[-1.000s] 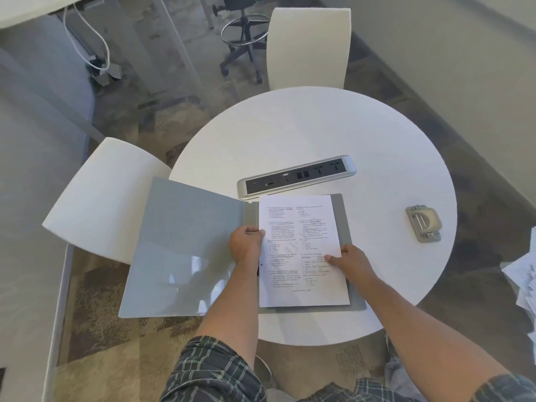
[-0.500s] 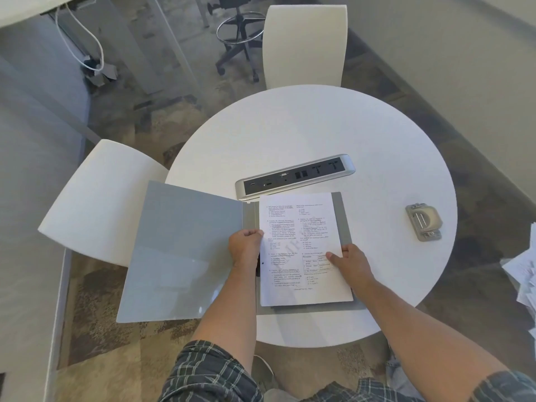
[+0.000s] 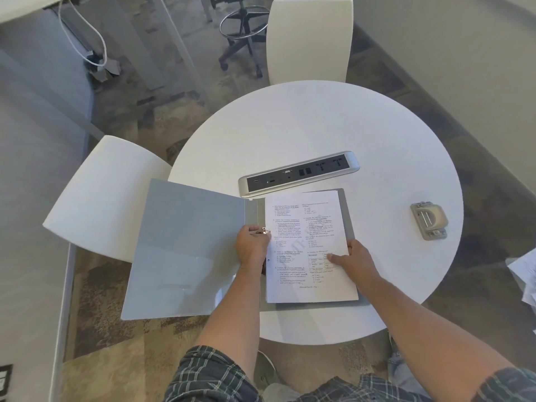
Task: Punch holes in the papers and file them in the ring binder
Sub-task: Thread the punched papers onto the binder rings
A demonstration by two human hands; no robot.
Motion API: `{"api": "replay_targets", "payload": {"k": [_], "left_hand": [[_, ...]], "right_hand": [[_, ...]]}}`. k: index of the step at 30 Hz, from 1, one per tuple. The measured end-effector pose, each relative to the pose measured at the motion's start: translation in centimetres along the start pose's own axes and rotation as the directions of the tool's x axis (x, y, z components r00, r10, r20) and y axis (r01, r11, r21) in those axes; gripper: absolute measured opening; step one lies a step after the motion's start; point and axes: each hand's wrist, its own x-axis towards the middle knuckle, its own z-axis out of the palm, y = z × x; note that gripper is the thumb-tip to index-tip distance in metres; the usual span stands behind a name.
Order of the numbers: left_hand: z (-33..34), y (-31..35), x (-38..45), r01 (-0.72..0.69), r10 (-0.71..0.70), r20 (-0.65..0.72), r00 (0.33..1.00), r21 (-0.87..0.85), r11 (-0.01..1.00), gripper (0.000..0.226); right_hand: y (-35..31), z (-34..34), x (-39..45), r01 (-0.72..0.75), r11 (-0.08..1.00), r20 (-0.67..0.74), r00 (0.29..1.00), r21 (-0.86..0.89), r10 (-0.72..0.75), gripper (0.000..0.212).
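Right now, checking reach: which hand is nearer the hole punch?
Right. The right hand rests on the papers, left of the hole punch; the left hand is farther, at the binder rings.

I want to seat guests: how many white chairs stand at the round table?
2: one chair at the table's far side, one chair at its left. Others may be hidden outside the view.

An office meeting corner.

A round white bench (image 3: 319, 126) carries a built-in power and data strip (image 3: 298, 177), with white moulded chairs (image 3: 309, 39) drawn up round it. Patterned carpet tiles (image 3: 121, 358) cover the floor, a swivel stool on castors (image 3: 243, 33) stands beyond, and white cables (image 3: 87, 39) hang under a neighbouring desk. A ring binder (image 3: 185, 250), printed papers (image 3: 307, 245) and a hole punch (image 3: 429, 220) lie on the bench.
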Motion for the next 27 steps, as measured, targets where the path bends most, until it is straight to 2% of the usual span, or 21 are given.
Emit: {"api": "replay_targets", "payload": {"k": [4,7,13,21,27], "left_hand": [[-1.8,-0.9,-0.9,-0.054,0.042,0.18,0.983,0.067,0.996,0.053],[-3.1,-1.4,-0.8,-0.094,0.064,0.207,0.976,0.135,0.986,0.071],[-4.6,-1.5,-0.9,-0.111,0.038,0.336,0.941,0.199,0.974,0.082],[-4.5,-1.2,-1.6,-0.083,0.001,0.33,0.944,0.236,0.968,0.06],[-4.4,-1.7,-0.9,-0.015,-0.034,0.338,0.941,0.141,0.99,0.04]], "right_hand": [[-0.3,0.0,0.1,-0.016,1.0,0.011,1.0,-0.01,0.016,0.044],[-0.3,0.0,0.2,-0.02,1.0,0.013,1.0,-0.007,0.02,0.045],[-0.5,-0.2,0.0,-0.017,1.0,0.02,1.0,0.002,0.016,0.046],[-0.7,-0.4,-0.4,-0.036,0.997,0.04,0.999,0.066,0.034,0.041],[-1.4,-0.9,-0.7,-0.064,0.995,0.06,0.996,0.074,0.059,0.034]]}}
